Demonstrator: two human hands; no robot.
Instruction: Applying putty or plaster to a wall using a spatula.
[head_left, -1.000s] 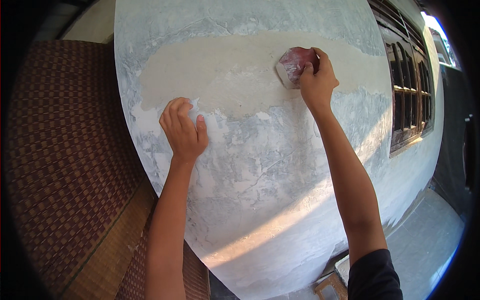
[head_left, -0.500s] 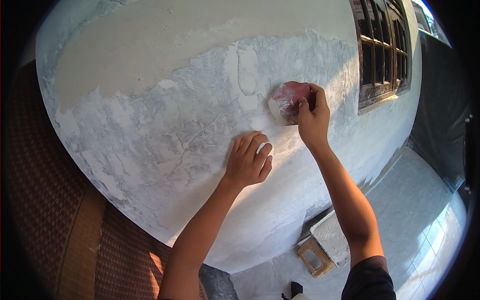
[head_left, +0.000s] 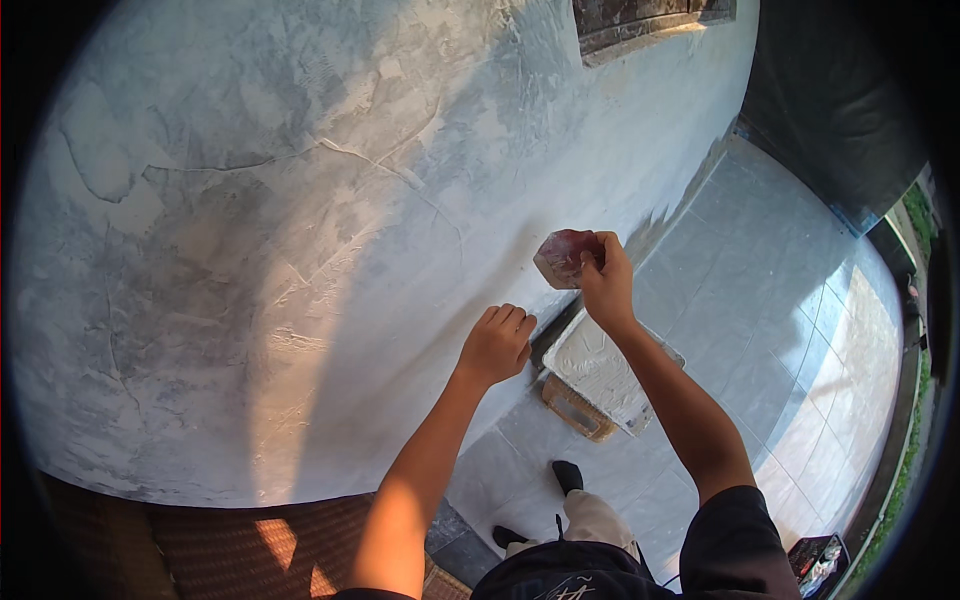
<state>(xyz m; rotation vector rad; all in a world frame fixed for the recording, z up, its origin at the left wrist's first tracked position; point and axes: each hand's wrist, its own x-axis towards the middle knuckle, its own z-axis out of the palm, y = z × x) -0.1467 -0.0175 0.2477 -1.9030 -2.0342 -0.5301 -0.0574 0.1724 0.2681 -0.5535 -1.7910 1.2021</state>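
Observation:
My right hand (head_left: 608, 284) pinches a thin, dark-red plastic putty spreader (head_left: 566, 258) by its edge, with whitish paste smeared over it. The spreader is held in front of the lower part of the wall (head_left: 400, 230), whose skim coat is patchy grey and white. To its left, my left hand (head_left: 496, 345) is closed, its fingers curled inward; what they may hold is hidden. Below and to the right of the hands, a shallow tray (head_left: 598, 362) of white paste rests on a small tan stool (head_left: 578, 412).
Grey floor tiles (head_left: 720, 280) run along the wall's foot. Woven brown matting (head_left: 230, 545) lies at the lower left. A wooden window frame (head_left: 650, 22) is at the top, and a dark sheet (head_left: 840, 90) hangs at the upper right. My feet (head_left: 567, 476) are on the tiles.
The view has swung down and to the right, bringing in more floor and the tray. Both hands have moved from the wall's upper patch toward the tray; the spreader stays in my right hand.

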